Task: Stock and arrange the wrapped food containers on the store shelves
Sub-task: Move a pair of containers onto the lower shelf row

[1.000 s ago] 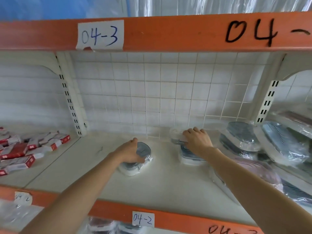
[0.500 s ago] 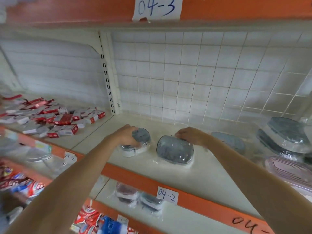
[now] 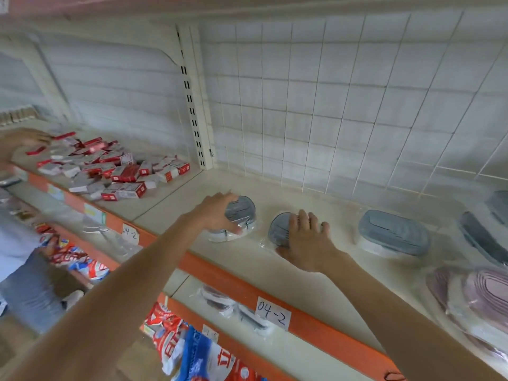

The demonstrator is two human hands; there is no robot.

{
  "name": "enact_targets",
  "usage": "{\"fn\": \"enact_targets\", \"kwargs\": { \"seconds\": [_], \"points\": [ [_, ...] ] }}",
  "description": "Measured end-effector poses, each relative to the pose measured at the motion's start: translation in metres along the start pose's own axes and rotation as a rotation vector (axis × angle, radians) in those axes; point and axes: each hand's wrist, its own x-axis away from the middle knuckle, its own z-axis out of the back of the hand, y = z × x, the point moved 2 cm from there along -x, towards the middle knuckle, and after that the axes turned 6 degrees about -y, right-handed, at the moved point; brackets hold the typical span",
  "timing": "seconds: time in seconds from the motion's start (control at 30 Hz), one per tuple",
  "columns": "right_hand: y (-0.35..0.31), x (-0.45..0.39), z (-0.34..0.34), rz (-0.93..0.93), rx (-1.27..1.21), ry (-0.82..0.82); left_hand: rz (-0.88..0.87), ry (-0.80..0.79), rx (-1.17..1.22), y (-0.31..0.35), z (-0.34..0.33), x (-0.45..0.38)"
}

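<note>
Wrapped container [image 3: 279, 229] flat, long axis toward back wall

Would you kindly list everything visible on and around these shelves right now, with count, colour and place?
small wrapped containers: two, grey lids, mid shelf, one under each hand
larger wrapped container: one, grey lid, right of those two
more grey wrapped containers: at least two, far right, partly cut off
pink wrapped containers: count unclear, right front of shelf
small boxes: many, red and white, heaped on the left shelf section
wrapped containers on the lower shelf: about two, dark lids
snack packets: several, red, white and blue, bottom
paper labels: white, "04-2", on orange shelf edge
another person: far left, reaching the boxes
left hand: grips the left small container
right hand: rests flat on the other
</note>
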Motion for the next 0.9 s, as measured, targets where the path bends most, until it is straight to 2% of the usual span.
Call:
{"fn": "enact_targets", "kwargs": {
  "seconds": [0.13, 0.23, 0.4, 0.47, 0.53, 0.6, 0.67, 0.73, 0.9],
  "points": [
    [0.002, -0.004, -0.007, 0.031, 0.012, 0.146, 0.037, 0.102, 0.017, 0.000, -0.008, 0.005],
    [0.002, 0.000, -0.007, 0.027, -0.007, 0.189, 0.060, 0.196, -0.033, 0.006, -0.012, 0.015],
    [-0.007, 0.025, -0.013, -0.048, -0.078, 0.287, -0.052, 0.528, -0.296, 0.032, -0.033, 0.049],
    [-0.009, 0.043, -0.008, -0.077, -0.130, 0.384, -0.151, 0.674, -0.423, 0.039, -0.038, 0.068],
    [-0.010, 0.067, 0.002, -0.101, -0.162, 0.556, -0.244, 0.840, -0.374, 0.044, -0.033, 0.093],
    [-0.017, 0.094, 0.010, -0.101, -0.183, 0.715, -0.283, 0.920, -0.300, 0.041, -0.028, 0.122],
    [-0.036, 0.124, 0.007, -0.072, -0.191, 0.788, -0.296, 0.887, -0.247, 0.032, -0.032, 0.154],
    [-0.059, 0.157, -0.006, -0.043, -0.186, 0.785, -0.307, 0.826, -0.215, 0.017, -0.046, 0.188],
    [-0.094, 0.219, -0.064, 0.031, -0.086, 0.449, -0.330, 0.541, -0.257, -0.016, -0.109, 0.251]
  ]
}}
